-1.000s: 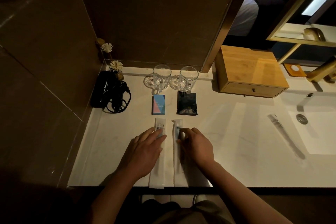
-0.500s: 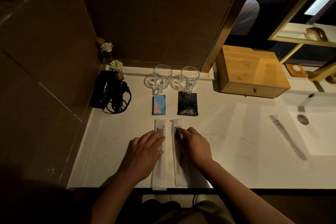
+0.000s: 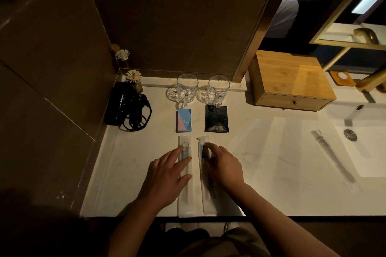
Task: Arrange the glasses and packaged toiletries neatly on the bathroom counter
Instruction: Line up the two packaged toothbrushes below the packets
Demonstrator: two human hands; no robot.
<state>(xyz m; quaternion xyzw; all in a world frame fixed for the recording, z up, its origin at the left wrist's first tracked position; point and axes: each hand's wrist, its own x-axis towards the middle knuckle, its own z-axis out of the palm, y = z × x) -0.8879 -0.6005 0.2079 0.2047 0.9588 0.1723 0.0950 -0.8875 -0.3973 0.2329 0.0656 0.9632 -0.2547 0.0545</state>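
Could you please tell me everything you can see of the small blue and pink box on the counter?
The blue and pink box is a small flat rectangular carton, apparently card, with diagonal colour blocks and pale lettering too small to read surely. It lies closed, flat and squarely on the white counter, before the left glass, beside the black sachet. No hand touches it.

Not much going on here: the right hand is nudging the right toothbrush packet so its top end is leaning a bit further left, toward the left packet, and the left hand is sliding slightly down-frame.
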